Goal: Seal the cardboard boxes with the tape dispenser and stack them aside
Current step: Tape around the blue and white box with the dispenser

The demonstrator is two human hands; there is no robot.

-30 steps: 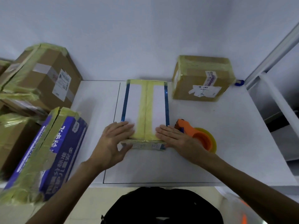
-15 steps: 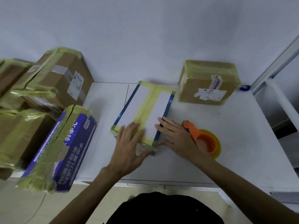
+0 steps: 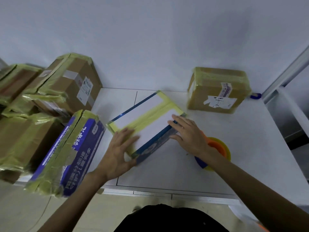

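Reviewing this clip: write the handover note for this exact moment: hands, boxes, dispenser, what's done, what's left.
Left hand: open, flat on the white box, near corner.
Right hand: open, fingers on its right edge.
Tape dispenser lies on the table, partly hidden by the right wrist.
Done: white box taped along seam and ends; taped boxes piled at left.
Left: stack the white box aside; the brown box at back right, also taped, likely follows.

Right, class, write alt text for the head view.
The left hand and right hand lie flat on a blue-edged white cardboard box sealed with yellow tape, set askew on a white table. An orange tape dispenser sits by the right wrist.
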